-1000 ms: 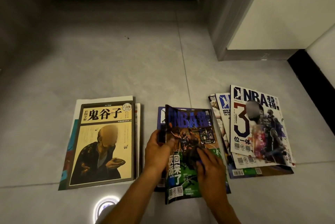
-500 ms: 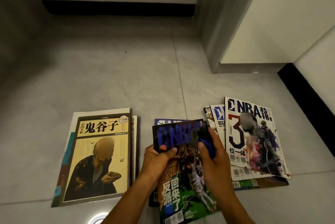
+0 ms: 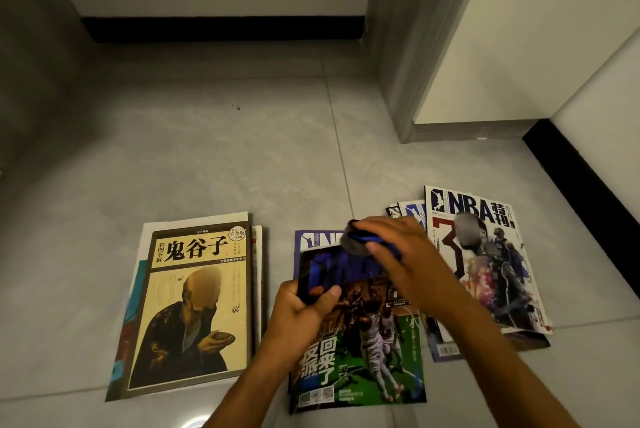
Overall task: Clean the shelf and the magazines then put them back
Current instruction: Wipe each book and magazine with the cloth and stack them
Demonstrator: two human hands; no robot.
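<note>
Your left hand (image 3: 304,315) grips the green-covered magazine (image 3: 360,334) at its left edge near the top, thumb curled over the front cover and fingers hidden behind it. The upper part of the magazine is raised toward you while its lower edge sits low, near the floor. Your right hand (image 3: 405,261) holds a bunched blue and grey cloth (image 3: 360,242), fingers curled round it, and presses it on the top edge of that cover, over the dark blue title.

Directly beneath the held magazine lies another magazine (image 3: 311,237) flat on the floor; only its top strip with a blue and white logo shows.

Just to your right, a loose fan of magazines (image 3: 485,271) lies on the tiles, the top one white with "NBA" in large black letters and a big red numeral; your right forearm crosses its lower left corner. At least three more corners peek out under it.

To your left, well apart from your hands, a stack of books (image 3: 194,303) lies flat, topped by a cream and brown cover with a seated robed figure and large black Chinese characters.

Everything rests on a grey tiled floor (image 3: 207,150). Beyond, a black skirting board (image 3: 221,29) runs along the far wall, and a grey door frame (image 3: 398,63) stands at the upper right.
</note>
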